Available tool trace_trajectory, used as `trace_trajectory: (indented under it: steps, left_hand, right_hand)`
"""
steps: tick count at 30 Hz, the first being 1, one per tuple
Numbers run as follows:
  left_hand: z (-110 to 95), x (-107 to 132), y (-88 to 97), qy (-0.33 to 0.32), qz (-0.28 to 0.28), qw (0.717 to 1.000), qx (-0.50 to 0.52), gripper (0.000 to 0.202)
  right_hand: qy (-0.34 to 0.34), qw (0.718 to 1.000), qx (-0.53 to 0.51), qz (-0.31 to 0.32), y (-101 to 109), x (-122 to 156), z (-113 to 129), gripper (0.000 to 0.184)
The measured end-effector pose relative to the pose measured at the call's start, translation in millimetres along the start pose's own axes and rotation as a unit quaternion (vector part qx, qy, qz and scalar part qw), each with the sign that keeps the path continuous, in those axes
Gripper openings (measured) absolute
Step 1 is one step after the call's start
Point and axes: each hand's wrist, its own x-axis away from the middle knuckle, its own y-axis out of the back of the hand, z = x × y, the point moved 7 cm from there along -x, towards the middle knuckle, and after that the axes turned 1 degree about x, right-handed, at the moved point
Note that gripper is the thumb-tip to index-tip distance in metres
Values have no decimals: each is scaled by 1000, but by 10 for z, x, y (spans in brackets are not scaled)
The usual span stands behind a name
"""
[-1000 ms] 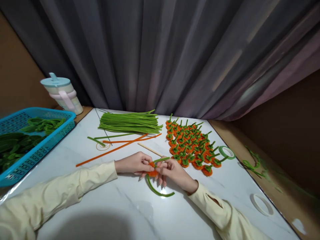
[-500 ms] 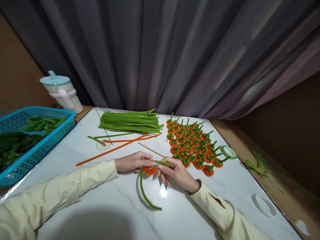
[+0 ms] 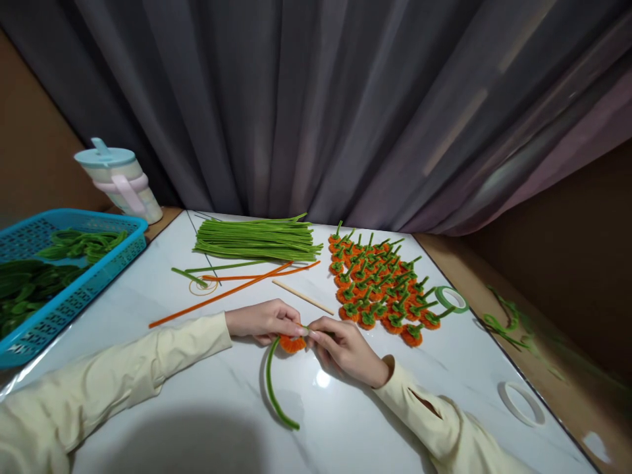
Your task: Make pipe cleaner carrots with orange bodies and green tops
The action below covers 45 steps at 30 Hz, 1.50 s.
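Head view: the left hand [image 3: 266, 321] and the right hand [image 3: 346, 346] meet near the middle of the white surface [image 3: 197, 401], fingertips touching. Both are pinched shut on a small fuzzy orange ball [image 3: 292, 343], the left from the left side and the right from the right, thumb and forefinger pressed together at its upper edge. The ball sits low, on or just above the surface; I cannot tell which. A green stem [image 3: 269, 388] leaves the ball's left side and runs towards the person, so its long axis goes from far to near. It bows out to the left on the way, and its free end lies on the surface pointing near and slightly right.

Just beyond the right hand lies a cluster of finished orange balls [image 3: 380, 286] with short green stems pointing mostly up and to the right. A thin wooden stick [image 3: 302, 296] lies slanted between that cluster and the left hand. Farther back is a bundle of green wires [image 3: 257, 238] laid left to right, with long orange wires [image 3: 222, 296] slanting in front of it. A green tape roll [image 3: 450, 299] sits right of the cluster, and a blue basket [image 3: 74, 289] of green pieces stands at the far left
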Motion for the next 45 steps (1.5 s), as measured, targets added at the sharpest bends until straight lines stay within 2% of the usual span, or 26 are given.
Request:
trace_trajectory:
  steps: [8,13,18,28,34,38,42,45]
  left_hand:
    - [1,-19,-36,10,17,999,-35,35]
    - [-35,-1,-38,18,15,1000,7,34]
    - [-33,6,-8,13,16,999,34,31]
    - [0,-25,-34,10,30,1000,0,34]
    - [-25,-23,-21,-9,7,999,-49,33]
    - [-56,1,-51,-20,35,999,-31,25]
    - [-112,41,-73,-39,82,996,-15,24]
    - [-75,52,-9,-13,109,993,-35,23]
  right_hand:
    - [59,994,94,-12,-14,-9,74,27]
    - [34,998,52,-24,-2,-13,53,25]
    - [11,1000,-6,-1,13,11,9,37]
    - [20,999,39,9,-29,4,32,42]
    - [11,999,32,-19,17,14,11,38]
    - [9,999,19,-48,61,30,-7,37]
    - [-14,996,-39,-74,115,29,-36,36]
    - [-43,991,-100,-83,148,19,-86,34]
